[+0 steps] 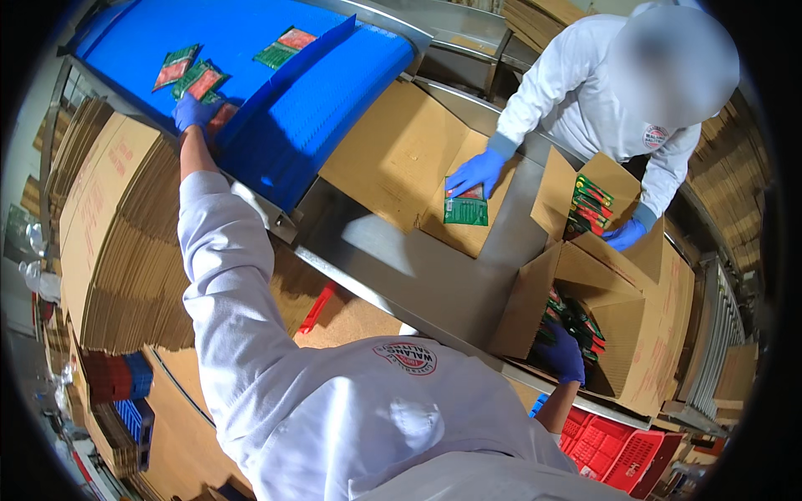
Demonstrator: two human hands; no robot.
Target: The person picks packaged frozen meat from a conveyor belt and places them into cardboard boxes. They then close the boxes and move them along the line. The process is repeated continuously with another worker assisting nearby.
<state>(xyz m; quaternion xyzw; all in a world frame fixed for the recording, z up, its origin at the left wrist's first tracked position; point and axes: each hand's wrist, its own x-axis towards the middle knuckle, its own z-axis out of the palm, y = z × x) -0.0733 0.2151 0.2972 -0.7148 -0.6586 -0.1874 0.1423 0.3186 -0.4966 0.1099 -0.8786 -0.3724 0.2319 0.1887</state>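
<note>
My left hand [195, 113], in a blue glove, reaches onto the blue conveyor belt [294, 113] and touches green and red plastic packets [199, 80]; whether its fingers grip one is not clear. Another packet [285, 47] lies farther along the belt, beside the blue divider. My right hand [561, 354], also gloved, is down inside an open cardboard box [617, 332] at the lower right, against several packets [579, 322] standing in it. Its fingers are hidden by shadow and the box.
Across the steel table [388, 269], a co-worker's gloved hand [479, 175] presses a packet [465, 210] on flat cardboard [395, 150]; the other is in a second box [648, 244]. Flattened cartons [144, 250] are stacked at left. Red crates [601, 444] stand below right.
</note>
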